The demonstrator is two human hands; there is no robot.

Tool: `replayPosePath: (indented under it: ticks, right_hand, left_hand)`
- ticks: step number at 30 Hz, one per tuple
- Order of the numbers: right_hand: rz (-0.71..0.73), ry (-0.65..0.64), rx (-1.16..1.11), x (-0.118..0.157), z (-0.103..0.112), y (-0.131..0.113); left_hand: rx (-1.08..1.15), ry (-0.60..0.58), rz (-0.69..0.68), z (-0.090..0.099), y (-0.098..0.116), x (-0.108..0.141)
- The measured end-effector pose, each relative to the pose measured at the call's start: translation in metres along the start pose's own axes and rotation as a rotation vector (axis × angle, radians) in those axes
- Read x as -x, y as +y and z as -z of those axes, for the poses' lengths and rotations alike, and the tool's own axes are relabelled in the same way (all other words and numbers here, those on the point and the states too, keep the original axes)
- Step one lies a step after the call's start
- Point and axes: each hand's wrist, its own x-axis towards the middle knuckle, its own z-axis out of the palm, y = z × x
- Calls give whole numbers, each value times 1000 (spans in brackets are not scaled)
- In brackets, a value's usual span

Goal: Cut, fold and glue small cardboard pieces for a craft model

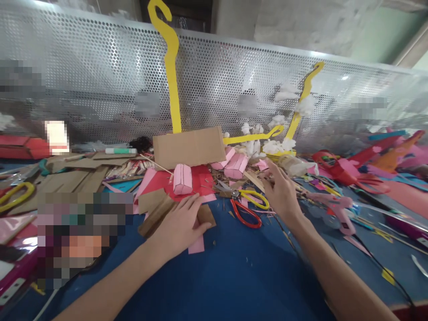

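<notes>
My left hand [179, 227] lies with fingers stretched out over brown cardboard pieces [155, 214] and a pink paper strip [196, 246]. My right hand [281, 191] is over the scraps right of the scissors, its fingers loosely bent and apart; nothing plainly shows in them. Between the hands lie scissors [242, 200] with one yellow and one red handle loop. A small pink paper box with dark edges [183, 179] stands on red paper [203, 178], just beyond my left hand. More pink boxes [236, 166] sit farther back.
Behind stands a cardboard panel [189, 147] beside a tall yellow hooked strip [172, 80]. White cotton tufts [279, 146] lie near another yellow hook [306, 91]. A pink glue gun [337, 207] with its cord is at right. A perforated metal barrier [214, 84] closes the back.
</notes>
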Motion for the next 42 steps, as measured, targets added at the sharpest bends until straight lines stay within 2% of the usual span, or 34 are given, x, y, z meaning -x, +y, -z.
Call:
replayPosePath:
  ticks: [3,8,12,15,17,21,23,25,27,31,33,38,42]
  right_hand:
    - [8,-32,-77,2,-2,-11]
    - [-28,-93,-257,10,-2,-29]
    - [-257,-171,-426,13,-1,-30]
    - [-361,-225,-619,13,-3,-33]
    - [-418,-258,-767,13,-7,-38]
    - [-586,-266,-993,17,-16,-47]
    - [-626,-295,-1029,20,-20,-51]
    - [-626,-339,-1034,23,-23,-54]
    - [-616,-366,-1042,26,-24,-56]
    - [-602,-386,-1092,30,-22,-62]
    - [-582,-400,-1103,31,-19,-66]
    - [-482,-391,-1105,32,-11,-77]
    - [-452,-363,-1128,34,-10,-78]
  left_hand:
    - [-28,-49,11,2,1,1]
    - [11,-40,12,9,6,-1]
    - [-40,-58,-104,8,9,-5]
    - [-144,-52,-182,7,11,-7]
    - [-201,-51,-173,10,12,-7]
    - [-291,-3,-45,21,4,-6]
    - [-200,56,-44,26,-2,-6]
    - [-92,143,31,28,-7,-7]
    - [108,180,104,26,-9,-9]
    - [767,117,189,23,-3,-12]
    - [972,107,242,24,3,-12]
    - [1132,111,296,35,22,-9]
    - [1157,82,259,40,31,-6]
